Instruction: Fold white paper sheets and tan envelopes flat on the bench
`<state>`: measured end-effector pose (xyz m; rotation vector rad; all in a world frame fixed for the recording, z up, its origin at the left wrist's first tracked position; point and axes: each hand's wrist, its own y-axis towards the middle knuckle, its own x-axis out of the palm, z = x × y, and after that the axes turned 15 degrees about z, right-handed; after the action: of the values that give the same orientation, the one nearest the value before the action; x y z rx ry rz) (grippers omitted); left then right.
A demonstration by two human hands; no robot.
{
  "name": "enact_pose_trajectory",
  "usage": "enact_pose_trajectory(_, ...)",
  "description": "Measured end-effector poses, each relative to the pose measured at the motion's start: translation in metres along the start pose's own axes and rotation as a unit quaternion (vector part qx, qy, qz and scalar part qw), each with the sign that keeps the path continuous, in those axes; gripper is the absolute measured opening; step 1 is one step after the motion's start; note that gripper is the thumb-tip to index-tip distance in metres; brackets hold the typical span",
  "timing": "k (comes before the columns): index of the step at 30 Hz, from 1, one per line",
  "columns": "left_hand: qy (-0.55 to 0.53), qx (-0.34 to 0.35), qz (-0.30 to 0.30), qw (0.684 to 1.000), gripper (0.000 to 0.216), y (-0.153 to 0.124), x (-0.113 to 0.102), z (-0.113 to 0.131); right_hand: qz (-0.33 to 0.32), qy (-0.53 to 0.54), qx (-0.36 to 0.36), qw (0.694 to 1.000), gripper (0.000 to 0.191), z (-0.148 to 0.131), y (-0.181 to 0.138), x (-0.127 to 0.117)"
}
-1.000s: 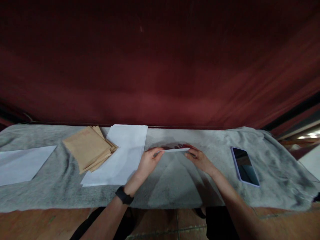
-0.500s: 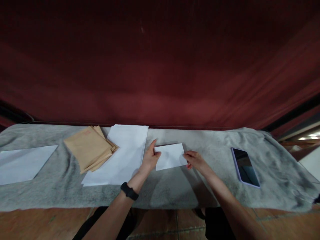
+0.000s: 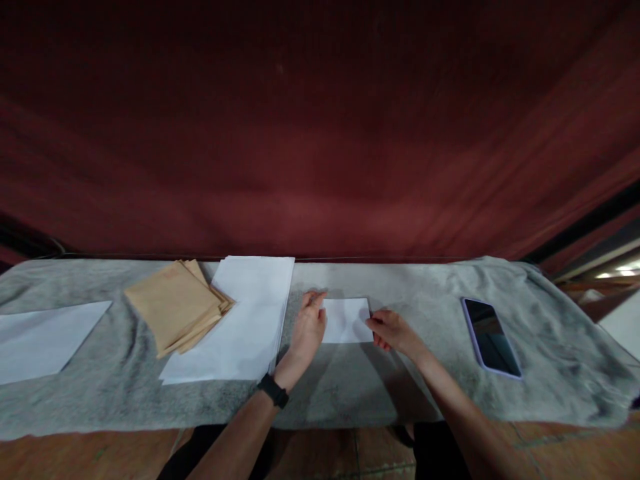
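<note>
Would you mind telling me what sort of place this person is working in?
Probably a makeshift paperwork or mailing station rather than an office: a grey cloth spread as a worktop before a dark red curtain, with a stack of white sheets and a pile of brown envelopes laid out.

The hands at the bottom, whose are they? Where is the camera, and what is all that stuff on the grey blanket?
The camera sits on a person's head and looks down, so the two hands are that person's own. The left hand, with a black band on its wrist, lies flat on the left edge of a small white paper. The right hand touches the paper's right edge. The paper lies on a grey cloth. To the left are a stack of white sheets, some brown envelopes and one more white sheet. To the right lies a dark phone. Behind everything hangs a red curtain.
</note>
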<state>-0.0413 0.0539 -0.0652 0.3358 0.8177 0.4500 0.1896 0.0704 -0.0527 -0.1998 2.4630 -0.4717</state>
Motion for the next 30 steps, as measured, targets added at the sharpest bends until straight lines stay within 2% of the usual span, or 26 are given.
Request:
enact_pose_trajectory(4, 0.049, 0.026, -0.020, 0.998, 0.050, -0.003, -0.005, 0.004, 0.000, -0.010, -0.027, 1.000, 0.026, 0.000, -0.003, -0.001)
enact_pose_trajectory(7, 0.129, 0.054, -0.022, 0.990, 0.045, -0.006, -0.008, 0.006, 0.018, -0.030, -0.049, 0.998, 0.032, 0.003, -0.001, -0.007)
enact_pose_trajectory(10, 0.200, 0.083, -0.005, 0.976, 0.042, -0.013, -0.003, 0.009, 0.105, -0.008, -0.085, 0.991, 0.039, 0.000, 0.008, -0.011)
enact_pose_trajectory(12, 0.208, 0.104, -0.012, 0.972, 0.044, -0.021, 0.004, 0.011, 0.177, 0.044, -0.134, 0.974, 0.039, -0.006, 0.013, -0.006)
enact_pose_trajectory(14, 0.196, 0.141, -0.041, 0.970, 0.049, -0.031, 0.012, 0.014, 0.219, 0.093, -0.185, 0.953, 0.039, -0.013, 0.014, 0.008)
enact_pose_trajectory(16, 0.190, 0.179, -0.065, 0.963, 0.053, -0.040, 0.018, 0.017, 0.221, 0.103, -0.227, 0.943, 0.043, -0.016, 0.012, 0.029)
enact_pose_trajectory(18, 0.195, 0.211, -0.077, 0.955, 0.056, -0.048, 0.021, 0.018, 0.206, 0.064, -0.273, 0.938, 0.051, -0.015, 0.007, 0.052)
enact_pose_trajectory(22, 0.218, 0.263, -0.070, 0.937, 0.059, -0.057, 0.022, 0.014, 0.236, -0.088, -0.331, 0.910, 0.060, -0.005, -0.004, 0.084)
enact_pose_trajectory(26, 0.227, 0.262, -0.064, 0.936, 0.060, -0.059, 0.022, 0.010, 0.241, -0.207, -0.327, 0.890, 0.061, 0.000, -0.009, 0.086)
enact_pose_trajectory(30, 0.224, 0.222, -0.060, 0.947, 0.057, -0.056, 0.018, 0.008, 0.248, -0.245, -0.359, 0.866, 0.059, 0.004, -0.011, 0.080)
